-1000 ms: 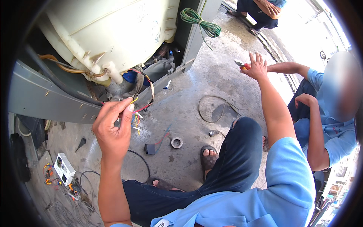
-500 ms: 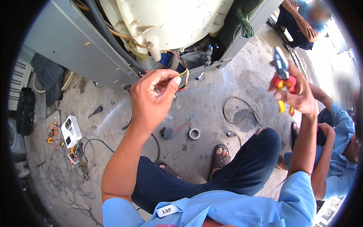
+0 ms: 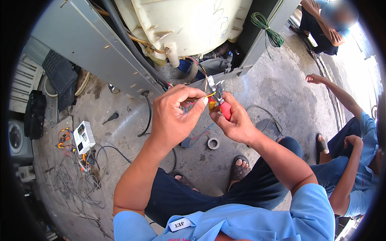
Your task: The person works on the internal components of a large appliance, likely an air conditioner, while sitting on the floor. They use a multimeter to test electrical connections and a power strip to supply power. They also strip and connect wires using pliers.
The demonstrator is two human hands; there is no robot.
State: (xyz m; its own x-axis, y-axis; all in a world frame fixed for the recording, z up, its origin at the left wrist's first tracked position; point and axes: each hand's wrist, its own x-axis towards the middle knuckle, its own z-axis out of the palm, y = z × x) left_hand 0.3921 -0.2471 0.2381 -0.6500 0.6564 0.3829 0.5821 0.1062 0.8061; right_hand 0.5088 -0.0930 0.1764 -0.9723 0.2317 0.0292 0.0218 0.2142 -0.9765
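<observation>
My left hand (image 3: 173,116) pinches a thin yellow wire (image 3: 210,95) between thumb and forefinger, in front of the open base of the machine. Pliers with red and yellow handles (image 3: 225,110) are gripped in my right hand (image 3: 240,123). Their metal jaws are at the wire, just right of my left fingertips; whether they touch it I cannot tell. More coloured wires run up from there toward the underside of a cream plastic tub (image 3: 193,28). A grey ribbed hose (image 3: 189,76) curves below the tub.
Grey cabinet panels (image 3: 92,44) flank the tub; a coil of green wire (image 3: 267,30) hangs at right. On the concrete floor lie a tape roll (image 3: 213,143), a white box (image 3: 83,137), tangled cables (image 3: 76,180) and a black plug (image 3: 111,117). Two people sit at right, one extending an arm (image 3: 341,90).
My right hand has brought the pliers from the far right down and left to the wire at my left fingertips. A person at right has stretched an arm forward.
</observation>
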